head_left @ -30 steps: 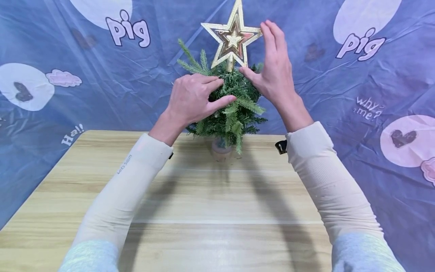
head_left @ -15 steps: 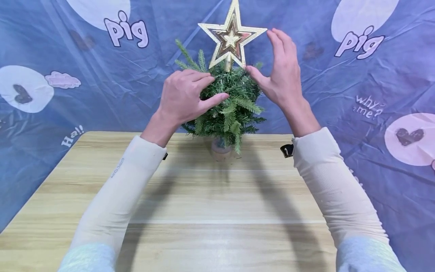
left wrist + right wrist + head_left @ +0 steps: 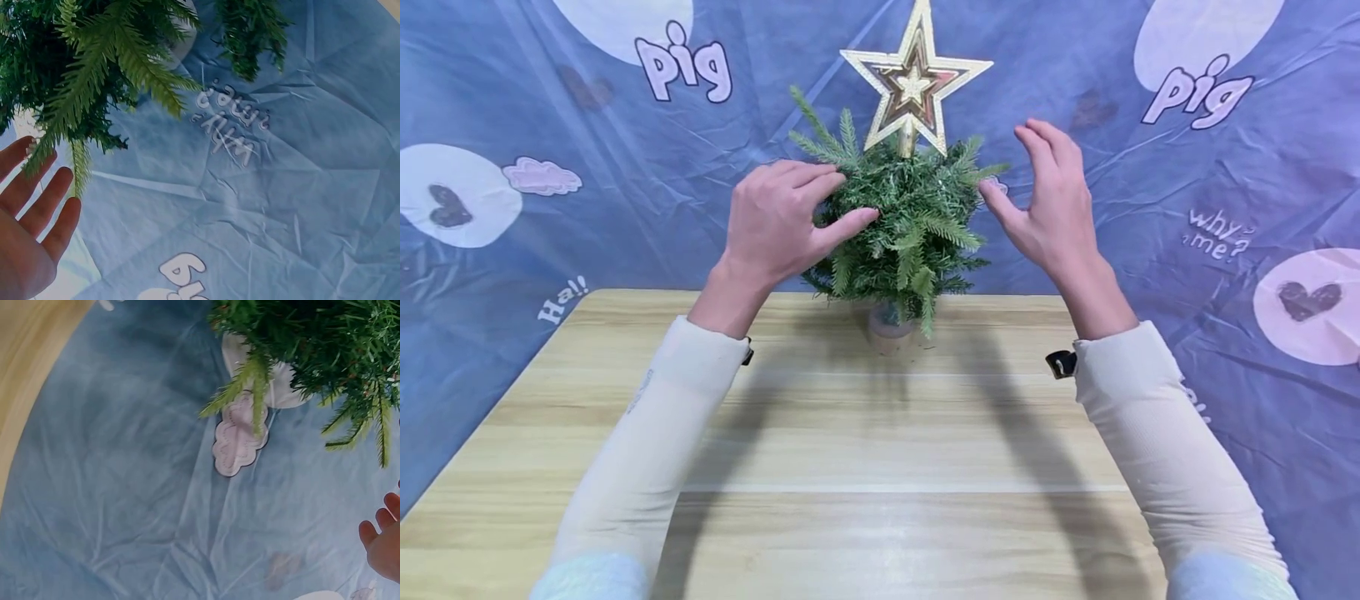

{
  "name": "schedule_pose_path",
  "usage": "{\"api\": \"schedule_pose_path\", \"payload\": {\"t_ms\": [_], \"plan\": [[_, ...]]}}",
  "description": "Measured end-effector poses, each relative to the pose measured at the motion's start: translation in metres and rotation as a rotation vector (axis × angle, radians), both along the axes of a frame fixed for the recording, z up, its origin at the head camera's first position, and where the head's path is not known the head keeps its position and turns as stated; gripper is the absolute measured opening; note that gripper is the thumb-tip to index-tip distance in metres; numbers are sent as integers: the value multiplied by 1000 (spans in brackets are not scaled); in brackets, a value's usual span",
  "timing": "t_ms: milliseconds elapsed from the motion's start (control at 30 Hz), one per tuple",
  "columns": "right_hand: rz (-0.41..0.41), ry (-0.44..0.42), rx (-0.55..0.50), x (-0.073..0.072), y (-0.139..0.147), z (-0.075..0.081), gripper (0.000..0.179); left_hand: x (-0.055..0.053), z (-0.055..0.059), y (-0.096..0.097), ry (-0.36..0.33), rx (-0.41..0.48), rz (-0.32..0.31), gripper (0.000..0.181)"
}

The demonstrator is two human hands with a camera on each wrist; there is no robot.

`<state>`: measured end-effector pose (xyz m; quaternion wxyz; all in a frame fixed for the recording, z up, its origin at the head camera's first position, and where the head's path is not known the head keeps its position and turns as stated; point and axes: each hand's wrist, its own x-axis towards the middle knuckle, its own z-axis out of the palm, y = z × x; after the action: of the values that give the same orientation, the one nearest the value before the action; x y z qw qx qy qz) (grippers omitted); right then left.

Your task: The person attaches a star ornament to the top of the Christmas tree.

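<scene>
A small artificial Christmas tree (image 3: 910, 225) stands upright at the far side of the table, its base (image 3: 891, 329) partly under the lower branches. On its top sits a gold star topper (image 3: 913, 87), upright and touched by neither hand. My left hand (image 3: 782, 218) is at the tree's left side, fingers extended, with the thumb overlapping the branches in the head view. In the left wrist view, its fingers (image 3: 47, 209) spread beside a light green sprig (image 3: 144, 69). My right hand (image 3: 1056, 200) is apart from the tree on the right, fingers relaxed and holding nothing.
Behind the tree hangs a blue cloth backdrop (image 3: 760, 75) printed with words, hearts and clouds. The wood-patterned table (image 3: 880, 442) spreads in front of the tree, and its far edge runs close behind the base.
My right hand has left the star's right side and moved down and to the right. The left hand has drawn back leftward. The star stays in place on the tree.
</scene>
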<state>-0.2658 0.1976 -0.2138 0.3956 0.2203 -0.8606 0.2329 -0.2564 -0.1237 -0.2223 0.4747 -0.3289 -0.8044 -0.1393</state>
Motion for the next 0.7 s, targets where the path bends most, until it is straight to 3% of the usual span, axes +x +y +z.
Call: {"api": "schedule_pose_path", "payload": {"t_ms": [233,400,700], "plan": [[-5,-24,1,6,13,-13,58,5,-2,-15,-35,19,58,86],[-21,-70,3,11,19,-19,56,8,-3,-24,-54,36,93,81],[-37,-112,30,17,28,-29,53,11,-12,-37,-86,68,116,55]]}}
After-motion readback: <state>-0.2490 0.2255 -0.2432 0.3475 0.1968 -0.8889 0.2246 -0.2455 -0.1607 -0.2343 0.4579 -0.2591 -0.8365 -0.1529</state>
